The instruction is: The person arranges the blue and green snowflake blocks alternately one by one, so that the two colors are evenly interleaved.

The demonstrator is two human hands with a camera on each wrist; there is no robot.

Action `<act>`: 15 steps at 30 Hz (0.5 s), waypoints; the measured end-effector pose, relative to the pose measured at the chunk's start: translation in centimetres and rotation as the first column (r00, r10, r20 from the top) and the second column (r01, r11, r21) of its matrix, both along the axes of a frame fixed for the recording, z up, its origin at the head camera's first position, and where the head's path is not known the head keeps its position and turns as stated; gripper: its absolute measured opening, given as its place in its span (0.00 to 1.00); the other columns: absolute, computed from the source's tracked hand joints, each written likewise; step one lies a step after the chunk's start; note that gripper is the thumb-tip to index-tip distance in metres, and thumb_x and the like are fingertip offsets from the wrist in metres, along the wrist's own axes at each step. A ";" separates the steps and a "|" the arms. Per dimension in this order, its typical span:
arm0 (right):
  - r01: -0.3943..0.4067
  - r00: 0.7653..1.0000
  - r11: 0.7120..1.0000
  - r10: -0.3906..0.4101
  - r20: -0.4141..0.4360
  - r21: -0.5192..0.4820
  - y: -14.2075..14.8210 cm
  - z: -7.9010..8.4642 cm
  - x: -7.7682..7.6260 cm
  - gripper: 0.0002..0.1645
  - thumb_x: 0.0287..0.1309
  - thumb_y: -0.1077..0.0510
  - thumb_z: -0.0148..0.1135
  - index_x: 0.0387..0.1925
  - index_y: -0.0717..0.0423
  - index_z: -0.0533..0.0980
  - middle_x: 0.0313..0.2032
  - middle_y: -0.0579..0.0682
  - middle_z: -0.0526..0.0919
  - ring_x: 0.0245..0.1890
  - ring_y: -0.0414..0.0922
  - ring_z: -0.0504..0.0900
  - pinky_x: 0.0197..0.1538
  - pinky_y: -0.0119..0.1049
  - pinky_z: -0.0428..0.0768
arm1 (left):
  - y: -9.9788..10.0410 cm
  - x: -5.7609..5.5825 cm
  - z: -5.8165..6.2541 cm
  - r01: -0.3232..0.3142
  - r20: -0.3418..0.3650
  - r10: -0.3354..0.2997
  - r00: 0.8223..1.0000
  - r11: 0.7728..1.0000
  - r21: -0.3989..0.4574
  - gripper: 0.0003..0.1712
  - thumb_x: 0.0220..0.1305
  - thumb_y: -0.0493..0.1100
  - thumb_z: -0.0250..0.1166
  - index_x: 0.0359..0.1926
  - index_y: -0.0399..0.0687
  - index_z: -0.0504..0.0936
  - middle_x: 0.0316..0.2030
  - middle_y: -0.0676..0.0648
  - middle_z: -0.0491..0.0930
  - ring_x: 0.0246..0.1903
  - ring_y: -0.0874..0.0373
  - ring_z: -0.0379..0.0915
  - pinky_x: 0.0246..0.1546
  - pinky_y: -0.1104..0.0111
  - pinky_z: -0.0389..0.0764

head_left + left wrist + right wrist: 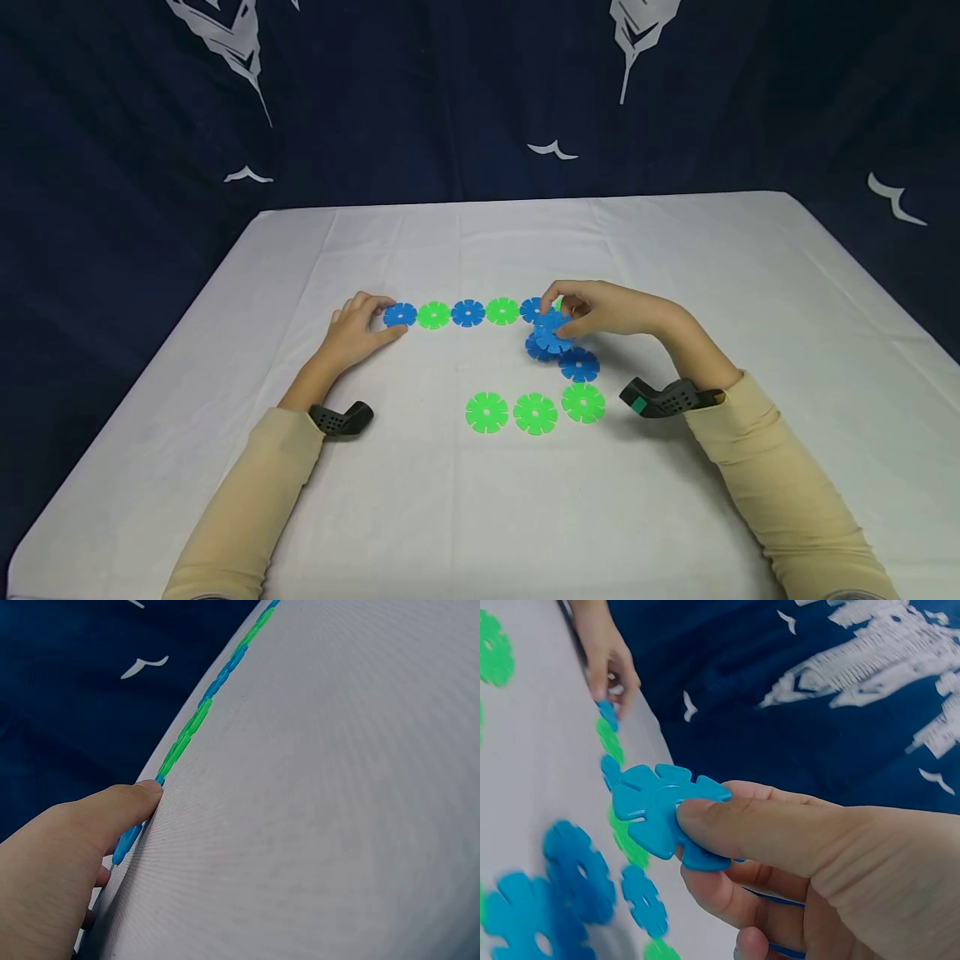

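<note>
My right hand (611,308) pinches a blue flower-shaped disc (656,810), its slotted rim showing, between thumb and fingers above the table. Thin blue edges (787,949) also show between its lower fingers. Farther left, my left hand (352,333) has thumb and fingers on opposite sides of the blue end disc (400,315) of a row. From there the row runs right: green disc (433,316), blue disc (468,313), green disc (502,311), blue disc (531,309), then a green one partly hidden behind the right hand.
Nearer the person lie two loose blue discs, one (580,364) beside the other (537,350), partly under the held one in the head view. Three green discs (536,414) form a rough line below them. White cloth (375,517) covers the table; a dark curtain (450,100) hangs behind.
</note>
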State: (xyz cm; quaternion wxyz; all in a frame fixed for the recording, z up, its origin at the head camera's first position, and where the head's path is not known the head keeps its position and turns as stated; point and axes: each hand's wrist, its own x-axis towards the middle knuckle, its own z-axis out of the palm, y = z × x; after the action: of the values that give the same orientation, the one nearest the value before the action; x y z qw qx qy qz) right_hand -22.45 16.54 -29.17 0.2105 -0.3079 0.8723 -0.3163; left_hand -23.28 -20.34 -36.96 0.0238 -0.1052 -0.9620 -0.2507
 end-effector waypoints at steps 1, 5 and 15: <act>0.015 1.000 1.000 -0.015 0.004 -0.005 0.3 0.1 -0.2 0.19 0.54 0.59 0.61 0.48 0.50 0.70 0.29 0.50 0.68 0.32 0.45 0.67 0.37 0.36 0.68 | 0.0 0.0 0.0 0.000 0.001 0.000 1.000 1.000 0.000 0.33 0.55 0.59 0.60 0.57 0.45 0.69 0.47 0.43 0.68 0.48 0.50 0.61 0.48 0.56 0.56; 0.081 0.996 0.996 -0.080 0.029 -0.022 1.6 0.2 -0.8 0.19 0.54 0.57 0.61 0.49 0.51 0.71 0.29 0.51 0.68 0.32 0.46 0.67 0.37 0.36 0.67 | 0.0 0.0 0.0 0.002 -0.001 -0.002 1.000 1.000 -0.001 0.33 0.55 0.59 0.60 0.57 0.45 0.69 0.48 0.43 0.68 0.48 0.49 0.61 0.48 0.56 0.56; 0.227 0.974 0.973 -0.227 0.009 -0.026 5.1 -1.0 -2.3 0.18 0.58 0.58 0.57 0.51 0.54 0.72 0.29 0.51 0.71 0.34 0.47 0.67 0.39 0.39 0.66 | -0.2 -0.2 -0.2 0.003 -0.014 -0.003 1.000 1.000 -0.002 0.33 0.55 0.59 0.60 0.57 0.45 0.70 0.47 0.43 0.68 0.48 0.49 0.62 0.47 0.57 0.57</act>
State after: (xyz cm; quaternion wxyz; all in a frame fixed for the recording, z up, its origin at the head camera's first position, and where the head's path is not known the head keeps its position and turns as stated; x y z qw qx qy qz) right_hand -24.75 21.61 -30.17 0.1713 -0.2079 0.8969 -0.3506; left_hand -23.43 -20.51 -37.20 0.0300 -0.1083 -0.9620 -0.2489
